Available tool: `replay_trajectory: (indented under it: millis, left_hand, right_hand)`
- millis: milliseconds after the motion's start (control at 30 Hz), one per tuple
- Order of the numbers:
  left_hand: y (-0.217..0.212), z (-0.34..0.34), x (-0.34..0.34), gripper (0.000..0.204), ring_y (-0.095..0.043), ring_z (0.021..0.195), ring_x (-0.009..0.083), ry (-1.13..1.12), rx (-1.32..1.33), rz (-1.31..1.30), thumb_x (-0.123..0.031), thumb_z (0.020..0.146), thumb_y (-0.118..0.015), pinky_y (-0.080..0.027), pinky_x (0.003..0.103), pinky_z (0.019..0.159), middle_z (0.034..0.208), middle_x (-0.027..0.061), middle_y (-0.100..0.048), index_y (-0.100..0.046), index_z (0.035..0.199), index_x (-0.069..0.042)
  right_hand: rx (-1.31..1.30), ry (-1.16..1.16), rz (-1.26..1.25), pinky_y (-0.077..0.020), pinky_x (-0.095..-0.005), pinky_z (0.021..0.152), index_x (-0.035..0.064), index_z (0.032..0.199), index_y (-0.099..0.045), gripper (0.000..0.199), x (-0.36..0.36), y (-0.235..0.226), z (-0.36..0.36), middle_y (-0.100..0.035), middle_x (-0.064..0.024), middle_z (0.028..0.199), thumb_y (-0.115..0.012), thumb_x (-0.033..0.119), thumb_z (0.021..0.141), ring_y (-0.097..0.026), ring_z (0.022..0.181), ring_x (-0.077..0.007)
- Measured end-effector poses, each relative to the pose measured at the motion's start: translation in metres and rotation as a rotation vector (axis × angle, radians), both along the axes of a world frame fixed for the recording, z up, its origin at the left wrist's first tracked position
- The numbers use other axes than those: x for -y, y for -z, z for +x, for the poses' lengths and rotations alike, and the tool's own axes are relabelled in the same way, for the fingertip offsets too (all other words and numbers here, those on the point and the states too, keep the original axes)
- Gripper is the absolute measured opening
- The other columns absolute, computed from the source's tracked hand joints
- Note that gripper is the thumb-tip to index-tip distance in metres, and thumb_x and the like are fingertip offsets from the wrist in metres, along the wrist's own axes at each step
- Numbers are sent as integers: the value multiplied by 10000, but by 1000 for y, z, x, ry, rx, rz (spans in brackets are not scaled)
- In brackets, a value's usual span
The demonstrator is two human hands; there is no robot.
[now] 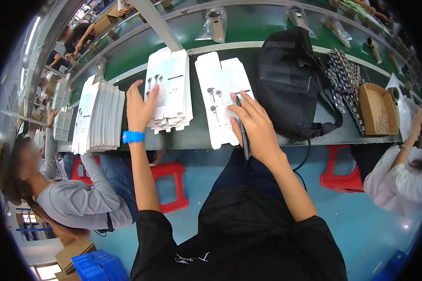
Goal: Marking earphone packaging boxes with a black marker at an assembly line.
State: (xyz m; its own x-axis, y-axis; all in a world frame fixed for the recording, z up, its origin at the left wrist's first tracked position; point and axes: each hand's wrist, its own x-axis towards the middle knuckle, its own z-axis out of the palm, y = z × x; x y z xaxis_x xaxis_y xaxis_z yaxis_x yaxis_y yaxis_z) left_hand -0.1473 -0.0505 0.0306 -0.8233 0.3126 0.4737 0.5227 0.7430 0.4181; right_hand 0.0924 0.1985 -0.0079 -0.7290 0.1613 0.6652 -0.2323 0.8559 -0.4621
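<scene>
My left hand (139, 107), with a blue band at the wrist, reaches with fingers apart onto a stack of flat white carton blanks (169, 89) printed with small grey pictures. My right hand (254, 127) grips a dark pen (243, 133) and rests on a single flat white carton blank (219, 100) lying on the dark bench. The pen's tip touches that blank near its middle.
A black mesh bag (293, 82) lies right of the blank. Another stack of white blanks (98, 117) stands at left. A brown cardboard box (377, 110) and a row of small metal parts (344, 77) sit at right. Seated people flank me on red stools (171, 185); a green conveyor (248, 25) carries bagged items.
</scene>
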Motion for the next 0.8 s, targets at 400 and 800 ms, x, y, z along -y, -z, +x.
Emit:
replay_trajectory:
  millis: [400,800]
  left_hand:
    - [-25,-31,-92,1174,-385,1387,632,-87,249,-344,-637,700,-788,-394,608,1141,1666,299,-191,-272,1639,-159]
    - [-14,-62,-95,1162,-291,1536,450,14,241,-436,-617,702,-775,-217,612,1222,1683,286,-210,-299,1627,-100]
  right_hand:
    - [-90,-20,-24,-475,-499,1050,29,1143,-658,261,0,7,-2,-667,-194,1283,-689,47,884,-550,1334,-406]
    - [-95,-24,-57,-483,-504,1048,26,1145,-653,250,-2,8,-1,-662,-189,1267,-676,54,897,-554,1330,-422]
